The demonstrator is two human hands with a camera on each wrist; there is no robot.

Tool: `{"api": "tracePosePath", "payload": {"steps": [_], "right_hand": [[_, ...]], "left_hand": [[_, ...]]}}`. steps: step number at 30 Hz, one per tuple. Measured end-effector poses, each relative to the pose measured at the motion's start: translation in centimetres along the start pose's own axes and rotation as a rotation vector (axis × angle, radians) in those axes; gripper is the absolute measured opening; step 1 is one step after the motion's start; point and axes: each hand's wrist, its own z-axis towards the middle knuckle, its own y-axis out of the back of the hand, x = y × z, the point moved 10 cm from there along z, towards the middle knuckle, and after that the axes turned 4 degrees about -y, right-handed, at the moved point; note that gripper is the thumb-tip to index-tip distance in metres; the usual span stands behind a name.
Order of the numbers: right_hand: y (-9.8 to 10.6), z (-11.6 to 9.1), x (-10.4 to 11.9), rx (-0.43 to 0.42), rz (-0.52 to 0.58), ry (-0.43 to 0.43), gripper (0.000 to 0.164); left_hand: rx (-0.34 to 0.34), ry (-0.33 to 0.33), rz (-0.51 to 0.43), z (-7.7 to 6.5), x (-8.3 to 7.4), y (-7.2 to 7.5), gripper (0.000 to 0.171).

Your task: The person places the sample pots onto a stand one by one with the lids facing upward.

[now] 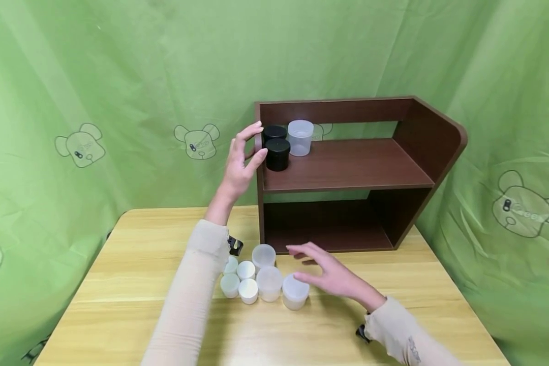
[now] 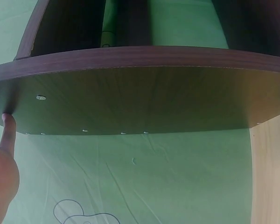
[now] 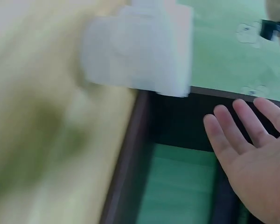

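My left hand [image 1: 239, 170] is at the upper left side of a dark brown two-tier shelf [image 1: 347, 168]. Its fingers lie against the outer side panel [image 2: 130, 98], and the thumb tip reaches the panel's front edge beside a front black jar [image 1: 277, 156]. Behind that stands another black jar [image 1: 274, 133], with a tall translucent jar [image 1: 300, 138] to its right. Over the table, my right hand [image 1: 331, 272] holds nothing, its fingers apart, close to a translucent jar [image 1: 295, 292]. In the right wrist view its fingers [image 3: 245, 121] are extended.
Left of that jar stand two more translucent jars [image 1: 269, 284] [image 1: 263, 255] and several small white-lidded jars [image 1: 248, 291] on the wooden table [image 1: 155, 274]. The shelf's lower tier [image 1: 325, 223] opens just behind them. Green curtains [image 1: 164, 61] surround the table.
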Motion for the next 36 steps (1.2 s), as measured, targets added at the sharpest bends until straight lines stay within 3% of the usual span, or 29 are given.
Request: {"api": "tracePosePath", "payload": {"steps": [5, 16, 36], "right_hand": [[-2.5, -1.0, -2.4, 0.114, -0.004, -0.060, 0.062], [-4.8, -2.2, -4.5, 0.174, -0.036, -0.121, 0.078], [-4.1, -2.1, -5.5, 0.134, -0.034, -0.147, 0.077]], "left_hand": [[0.000, -0.007, -0.001, -0.1, 0.0, 0.0, 0.046], [-0.003, 0.005, 0.012, -0.3, 0.2, 0.1, 0.046], [-0.012, 0.007, 0.001, 0.0, -0.2, -0.1, 0.047]]}}
